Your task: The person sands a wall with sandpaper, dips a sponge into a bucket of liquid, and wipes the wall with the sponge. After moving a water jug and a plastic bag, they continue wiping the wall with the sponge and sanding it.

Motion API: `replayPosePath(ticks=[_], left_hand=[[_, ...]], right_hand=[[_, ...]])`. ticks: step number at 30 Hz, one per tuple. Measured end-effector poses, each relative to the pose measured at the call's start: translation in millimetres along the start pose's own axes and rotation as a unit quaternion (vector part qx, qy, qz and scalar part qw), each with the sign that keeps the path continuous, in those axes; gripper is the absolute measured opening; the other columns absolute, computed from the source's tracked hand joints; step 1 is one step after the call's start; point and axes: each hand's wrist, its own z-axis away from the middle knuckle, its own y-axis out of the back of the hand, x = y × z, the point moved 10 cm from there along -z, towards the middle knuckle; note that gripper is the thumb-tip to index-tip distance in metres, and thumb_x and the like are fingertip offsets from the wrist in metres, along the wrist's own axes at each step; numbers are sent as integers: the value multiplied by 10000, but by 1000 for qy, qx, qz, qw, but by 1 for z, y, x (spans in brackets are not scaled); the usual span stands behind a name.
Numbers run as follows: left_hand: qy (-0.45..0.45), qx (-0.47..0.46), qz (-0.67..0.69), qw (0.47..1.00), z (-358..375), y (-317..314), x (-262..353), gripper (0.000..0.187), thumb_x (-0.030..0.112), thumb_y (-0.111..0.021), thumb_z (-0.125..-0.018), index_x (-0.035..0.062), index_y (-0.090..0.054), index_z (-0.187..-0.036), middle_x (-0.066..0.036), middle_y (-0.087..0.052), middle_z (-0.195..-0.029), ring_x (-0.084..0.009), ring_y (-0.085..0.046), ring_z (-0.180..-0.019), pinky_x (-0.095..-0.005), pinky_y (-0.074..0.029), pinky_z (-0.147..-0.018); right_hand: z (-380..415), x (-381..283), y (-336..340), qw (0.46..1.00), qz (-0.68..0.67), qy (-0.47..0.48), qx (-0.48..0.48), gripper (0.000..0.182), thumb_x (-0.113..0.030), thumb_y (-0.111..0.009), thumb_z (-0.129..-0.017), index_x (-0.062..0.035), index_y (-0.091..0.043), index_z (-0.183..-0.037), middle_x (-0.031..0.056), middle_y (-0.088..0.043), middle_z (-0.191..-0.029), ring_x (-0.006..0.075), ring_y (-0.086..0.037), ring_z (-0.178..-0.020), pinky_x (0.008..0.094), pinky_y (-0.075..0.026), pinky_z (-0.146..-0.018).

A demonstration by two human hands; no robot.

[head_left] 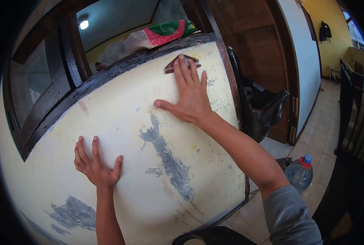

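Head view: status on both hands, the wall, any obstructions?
Right hand over folded piece, upper wall. Left hand empty, spread at wall. Grey patches showing. Package on ledge above, clear of right hand.

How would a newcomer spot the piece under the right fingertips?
Find the gray-patched cream wall below the dark window ledge. Near the wall's top, the right hand partly covers a small folded sheet, probably sandpaper. Its dark brownish, angular edges stick out around the fingers, unlike the packet above, which is bigger and bright green and pink.
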Motion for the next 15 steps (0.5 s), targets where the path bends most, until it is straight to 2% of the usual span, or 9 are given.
replayPosePath(ticks=[3,4,5,7,9,11,12,14,15], left_hand=[[-3,-4,1,1000,3,1,-1,771,589,-605,-827,118,-511,-1432,-187,-345,-1554,-390,-310,-1403,-516,-222,-1103],[-2,-1,1,1000,3,1,-1,767,586,-605,-827,122,-513,-1431,-187,-345,-1554,-389,-310,-1403,-518,-222,-1103],[5,5,-1,1000,0,0,-3,767,586,-605,-827,122,-513,-1431,-187,-345,-1554,-389,-310,-1403,-518,-222,-1103],[4,-4,4,1000,2,1,-1,760,573,-615,-826,128,-510,-1434,-187,-345,-1556,-388,-309,-1406,-518,-218,-1107],[9,2,9,1000,1,1,-3,755,565,-617,-828,132,-508,-1436,-186,-342,-1558,-388,-308,-1408,-518,-217,-1111],[13,1,13,1000,4,1,0,750,558,-620,-830,136,-506,-1439,-185,-340,-1561,-389,-307,-1410,-518,-215,-1114],[12,3,17,1000,5,1,0,749,555,-620,-831,140,-504,-1443,-183,-338,-1563,-390,-306,-1412,-518,-214,-1118],[10,3,19,1000,5,3,-2,752,551,-621,-833,149,-494,-1456,-179,-334,-1568,-393,-301,-1418,-519,-210,-1128],[19,-1,18,1000,7,3,-5,752,551,-621,-833,149,-494,-1456,-179,-334,-1568,-393,-301,-1418,-519,-210,-1128]], right_hand=[[3,2,-4,987,78,119,-75,1174,-854,-496,-773,-28,-225,-1562,136,-160,-1653,313,-134,-1527,638,-89,-1184],[-12,40,13,998,62,13,-13,1114,-815,-492,-811,-45,-221,-1569,113,-160,-1658,273,-136,-1531,631,-85,-1188],[-23,77,22,995,30,-97,8,1100,-781,-511,-829,-24,-207,-1568,135,-155,-1657,300,-122,-1532,624,-87,-1191],[-16,84,16,986,-29,-146,72,1085,-749,-534,-842,1,-215,-1559,160,-154,-1651,332,-112,-1530,628,-85,-1189],[12,28,4,996,-40,-81,22,1059,-706,-569,-851,25,-240,-1543,184,-174,-1640,374,-125,-1519,636,-97,-1180],[73,-22,-13,997,-59,32,32,886,-564,-605,-900,-16,-308,-1529,169,-239,-1625,406,-209,-1485,628,-145,-1163],[104,-31,-14,995,-71,46,57,737,-477,-620,-918,-36,-423,-1474,153,-330,-1592,403,-309,-1433,599,-196,-1156],[161,-32,-10,987,-88,69,118,395,-285,-661,-912,-48,-639,-1227,125,-545,-1439,334,-493,-1235,514,-330,-1074],[183,-26,-14,986,-88,67,123,332,-229,-667,-904,-52,-650,-1184,112,-571,-1406,312,-515,-1200,504,-339,-1052]])
